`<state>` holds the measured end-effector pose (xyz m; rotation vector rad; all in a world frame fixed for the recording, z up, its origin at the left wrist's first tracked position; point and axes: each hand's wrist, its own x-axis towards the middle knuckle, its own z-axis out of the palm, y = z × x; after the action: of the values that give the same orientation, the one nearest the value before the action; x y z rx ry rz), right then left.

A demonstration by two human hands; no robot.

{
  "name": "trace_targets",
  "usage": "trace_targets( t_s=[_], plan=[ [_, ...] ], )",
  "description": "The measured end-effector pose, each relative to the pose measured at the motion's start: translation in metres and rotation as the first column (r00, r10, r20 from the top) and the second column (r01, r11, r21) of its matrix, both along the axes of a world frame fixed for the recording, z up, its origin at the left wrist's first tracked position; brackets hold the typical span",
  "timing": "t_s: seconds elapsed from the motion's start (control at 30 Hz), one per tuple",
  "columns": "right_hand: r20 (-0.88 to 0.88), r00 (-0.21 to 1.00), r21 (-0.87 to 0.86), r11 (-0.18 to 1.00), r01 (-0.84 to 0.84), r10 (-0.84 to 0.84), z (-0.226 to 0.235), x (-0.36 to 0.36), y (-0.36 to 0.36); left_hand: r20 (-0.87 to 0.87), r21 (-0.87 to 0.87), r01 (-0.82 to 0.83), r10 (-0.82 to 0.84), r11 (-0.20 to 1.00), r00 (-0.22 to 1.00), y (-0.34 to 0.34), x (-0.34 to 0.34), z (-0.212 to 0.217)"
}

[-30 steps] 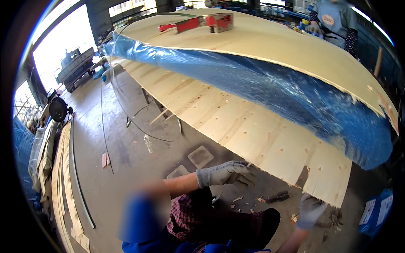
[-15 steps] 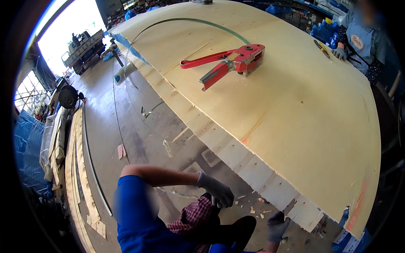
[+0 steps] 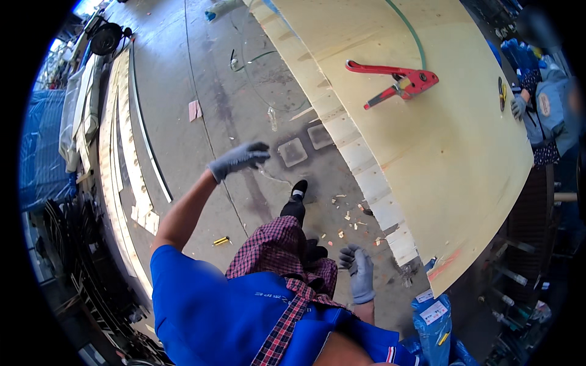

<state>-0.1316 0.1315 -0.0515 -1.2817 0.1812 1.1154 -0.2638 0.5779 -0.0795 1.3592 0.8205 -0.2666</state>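
My left hand (image 3: 239, 160), in a grey work glove, hangs over the concrete floor with fingers stretched out and nothing in it. Lower down, my right hand (image 3: 360, 271), gloved alike, is held beside the plywood stack's near corner. Its fingers are apart and loosely bent, with no object in them. Neither hand touches the stack of pale plywood sheets (image 3: 439, 165). On top of that stack lies a red strapping tensioner (image 3: 410, 84) with two long handles. A green strap (image 3: 415, 33) runs up and away from it.
Wood scraps (image 3: 348, 216) litter the floor by the stack's ragged edge. A yellow-handled tool (image 3: 221, 241) lies near my left arm. Long wooden strips (image 3: 122, 152) lie at left. Across the stack, a co-worker's gloved hand (image 3: 519, 107) rests near pliers (image 3: 502, 94). Blue-wrapped bundles (image 3: 434, 323) stand lower right.
The view has tilted down, so the tensioner and stack appear farther up and right. My left hand has swung out leftward and its fingers have straightened. My right hand shows more fully.
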Motion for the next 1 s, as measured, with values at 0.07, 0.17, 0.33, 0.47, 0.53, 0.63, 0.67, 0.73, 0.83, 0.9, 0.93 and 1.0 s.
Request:
trace_targets(
  t_s=[0.07, 0.17, 0.33, 0.47, 0.53, 0.63, 0.67, 0.73, 0.83, 0.9, 0.93, 1.0],
  plan=[
    [0.243, 0.967, -0.091, 0.994, -0.056, 0.077, 0.047, 0.019, 0.024, 0.168, 0.317, -0.201, 0.154, 0.927, 0.974, 0.075, 0.012, 0.029],
    [0.51, 0.856, -0.194, 0.981, 0.019, 0.084, 0.1, 0.06, 0.075, 0.311, 0.792, -0.431, 0.321, 0.433, 0.895, 0.217, 0.036, 0.036],
    [0.659, 0.751, -0.209, 0.969, 0.131, 0.041, 0.125, 0.117, 0.178, 0.461, 0.673, -0.661, 0.512, 0.331, 0.725, 0.337, 0.118, 0.04],
    [0.88, 0.332, -0.411, 0.895, 0.172, 0.341, 0.107, 0.163, 0.252, 0.511, 0.395, -0.504, 0.272, 0.768, 0.815, 0.313, 0.169, -0.005],
    [0.774, -0.16, -0.572, 0.786, 0.235, 0.612, 0.104, 0.186, 0.291, 0.492, 0.236, -0.358, 0.207, 0.904, 0.846, 0.272, 0.153, -0.025],
    [0.638, -0.3, -0.681, 0.701, 0.212, 0.709, 0.093, 0.201, 0.321, 0.479, 0.187, -0.255, 0.139, 0.949, 0.867, 0.193, 0.108, -0.039],
    [0.59, -0.333, -0.706, 0.67, 0.229, 0.735, 0.091, 0.209, 0.322, 0.38, 0.181, -0.197, 0.116, 0.964, 0.918, 0.177, 0.086, -0.029],
    [0.489, -0.41, -0.754, 0.61, 0.246, 0.77, 0.08, 0.225, 0.324, 0.467, 0.002, -0.335, 0.296, 0.942, 0.833, 0.141, 0.038, -0.027],
    [0.535, -0.438, -0.685, 0.674, 0.276, 0.722, 0.064, 0.239, 0.322, 0.341, -0.017, -0.439, 0.418, 0.899, 0.842, 0.111, -0.025, -0.01],
    [0.505, -0.45, -0.694, 0.656, 0.295, 0.736, 0.067, 0.245, 0.324, 0.266, -0.056, -0.512, 0.507, 0.857, 0.82, 0.105, -0.058, 0.018],
    [0.473, -0.436, -0.716, 0.623, 0.315, 0.765, 0.07, 0.242, 0.326, 0.264, 0.023, -0.56, 0.535, 0.828, 0.802, 0.107, -0.064, 0.047],
    [0.496, -0.456, -0.689, 0.655, 0.311, 0.739, 0.075, 0.247, 0.329, 0.259, -0.003, -0.653, 0.631, 0.758, 0.731, 0.117, -0.081, 0.078]
  ],
)
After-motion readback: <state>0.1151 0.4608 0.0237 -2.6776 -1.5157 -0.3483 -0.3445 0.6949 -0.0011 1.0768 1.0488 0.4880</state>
